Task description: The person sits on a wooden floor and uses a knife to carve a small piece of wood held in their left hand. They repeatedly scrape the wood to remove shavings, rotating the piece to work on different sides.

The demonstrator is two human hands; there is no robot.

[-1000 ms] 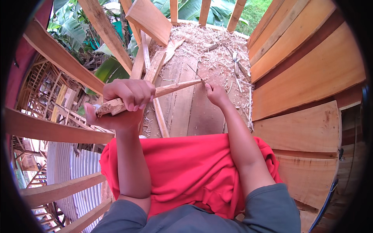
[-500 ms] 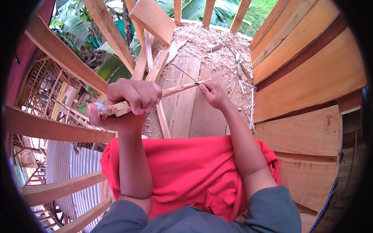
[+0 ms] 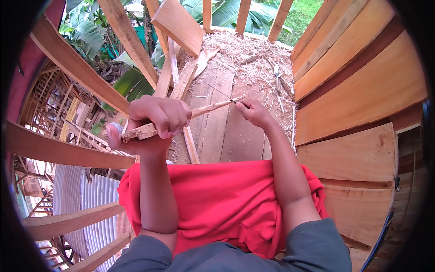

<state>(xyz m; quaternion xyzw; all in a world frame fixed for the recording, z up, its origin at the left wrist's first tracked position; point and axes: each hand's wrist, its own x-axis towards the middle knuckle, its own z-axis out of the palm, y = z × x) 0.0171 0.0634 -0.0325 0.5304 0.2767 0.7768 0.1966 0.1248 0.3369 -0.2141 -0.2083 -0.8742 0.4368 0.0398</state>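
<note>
My left hand (image 3: 158, 115) is wrapped around the thick, rough near end of a wooden stick (image 3: 209, 108), which slants away to the right. Beyond it, the stick is paler and tapers toward its far end. My right hand (image 3: 253, 112) is closed at that far end, on a knife (image 3: 218, 91) whose thin dark blade crosses the stick and points away to the left. The blade shows nearly edge-on, and the handle is hidden by my fingers. Whether the right fingers also touch the stick, I cannot tell. A red cloth (image 3: 222, 190) covers my lap.
Wood shavings (image 3: 253, 50) cover the far end of the plank floor (image 3: 217, 131). Loose boards (image 3: 183, 81) lean ahead on the left, beside railing slats (image 3: 129, 43). A plank wall (image 3: 358, 99) rises on the right. A metal tool (image 3: 277, 77) lies near it among the shavings.
Both hands have shifted slightly to the right with the stick and knife. The right hand and blade have also come a little nearer to me.
</note>
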